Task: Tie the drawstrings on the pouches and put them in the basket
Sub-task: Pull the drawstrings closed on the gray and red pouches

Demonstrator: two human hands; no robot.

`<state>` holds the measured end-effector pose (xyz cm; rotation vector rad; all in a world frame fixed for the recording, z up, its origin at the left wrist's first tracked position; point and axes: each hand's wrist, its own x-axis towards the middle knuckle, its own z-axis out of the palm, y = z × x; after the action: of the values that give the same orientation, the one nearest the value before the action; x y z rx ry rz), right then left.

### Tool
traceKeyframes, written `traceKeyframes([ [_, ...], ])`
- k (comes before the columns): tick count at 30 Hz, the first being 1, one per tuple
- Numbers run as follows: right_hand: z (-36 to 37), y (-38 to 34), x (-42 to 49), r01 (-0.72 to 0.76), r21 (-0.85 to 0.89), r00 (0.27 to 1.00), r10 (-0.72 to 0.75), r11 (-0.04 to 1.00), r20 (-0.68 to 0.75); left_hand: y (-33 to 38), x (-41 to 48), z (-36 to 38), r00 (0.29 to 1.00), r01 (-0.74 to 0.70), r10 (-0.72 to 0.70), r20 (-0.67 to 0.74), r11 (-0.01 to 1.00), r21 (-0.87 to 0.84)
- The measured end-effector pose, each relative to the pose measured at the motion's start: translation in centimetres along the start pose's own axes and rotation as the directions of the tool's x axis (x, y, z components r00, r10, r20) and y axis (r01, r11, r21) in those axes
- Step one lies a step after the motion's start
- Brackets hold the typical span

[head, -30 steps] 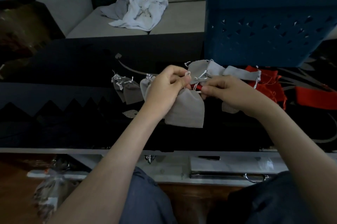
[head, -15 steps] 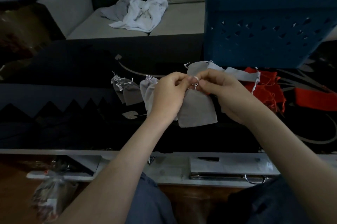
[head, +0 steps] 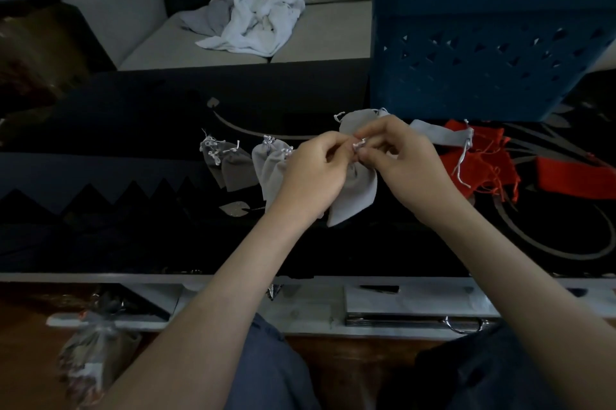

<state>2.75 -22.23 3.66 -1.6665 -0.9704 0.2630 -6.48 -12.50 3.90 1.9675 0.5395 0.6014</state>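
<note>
Grey pouch (head: 353, 196) hangs between the two hands over the near middle of the dark table (head: 133, 142); its neck is gathered at the top and its body droops down and to the left; whether its lower corner touches the tabletop I cannot tell. The left hand (head: 313, 172) is curled, thumb and forefinger pinching the white drawstring (head: 359, 143) at the neck; the right hand (head: 406, 166) meets it from the right, its fingertips pinched on the same drawstring, so the two hands come together at that spot.

Just left of the left hand lie two light grey cinched pouches (head: 270, 169), partly hidden by that hand; left of these lie darker grey pouches (head: 233, 166), their white cords bunched at the necks. Beyond the hands more loose grey pouches (head: 433, 136) lie flat, just in front of the blue basket (head: 483, 59); the basket stands at the far right of the table, its wall pierced with triangular cut-outs. Right of the right hand sits a heap of red pouches (head: 480, 169) with trailing threads; a red strip (head: 573, 176) lies at the right edge.

Beyond the table stands a pale sofa (head: 316, 39); a crumpled white cloth (head: 256, 22) rests on its seat. Near left, below the table's edge, sits a crumpled bag (head: 93, 349).
</note>
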Motion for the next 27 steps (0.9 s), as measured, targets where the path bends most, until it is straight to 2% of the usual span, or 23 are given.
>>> traceKeyframes([
  [4, -0.19, -0.01, -0.14, -0.003, -0.037, 0.999, 0.002, 0.999, -0.052, 0.06, -0.25, 0.27, 1.000, -0.014, 0.014, 0.023, 1.000, 0.017],
  [8, 0.13, -0.07, -0.28, -0.007, -0.065, 0.998, 0.003, 0.998, -0.058, -0.03, -0.08, 0.31, 0.997, -0.046, 0.048, -0.058, 0.998, 0.031],
  [21, 0.33, 0.07, 0.06, 0.024, -0.144, 0.992, -0.041, 0.989, -0.117, -0.57, 0.28, 0.33, 0.994, 0.035, -0.045, -0.103, 0.995, -0.098],
  [27, 0.23, 0.36, 0.17, 0.061, -0.269, 0.991, -0.090, 0.961, -0.096, -0.16, 0.46, 0.16, 0.991, 0.133, -0.131, 0.040, 0.989, -0.070],
])
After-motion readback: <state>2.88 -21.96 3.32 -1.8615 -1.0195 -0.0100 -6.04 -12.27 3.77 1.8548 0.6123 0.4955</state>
